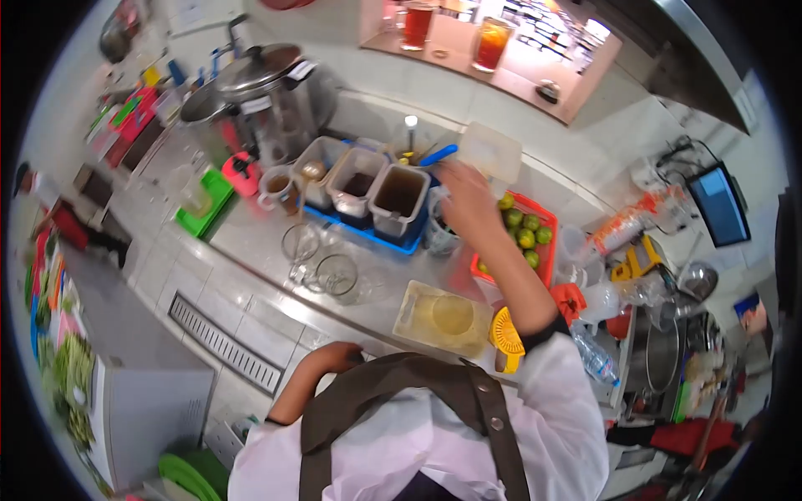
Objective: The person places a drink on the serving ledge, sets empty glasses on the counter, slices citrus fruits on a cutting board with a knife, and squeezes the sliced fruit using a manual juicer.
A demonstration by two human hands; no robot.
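My right hand [468, 194] reaches over the back of the steel counter, close to a blue handle [439, 155] and a clear container [441, 224]; its fingers are blurred and partly hidden. Left of it, containers of dark liquid [399, 199] stand in a blue tray [355, 229]. A red basket of green limes [547, 250] lies beneath and right of my forearm. Low by the counter's front edge is my left hand [338, 356], its fingers curled and mostly out of sight. Empty glass mugs [336, 274] and a cutting board [409, 316] are on the counter, with a yellow juicer [506, 331] beside the board.
Large steel pots [280, 100] stand at the back left, near a green tray [219, 196]. Two filled glasses [493, 46] sit on the window ledge [518, 86]. A person [67, 215] is at far left, another person [685, 438] at lower right.
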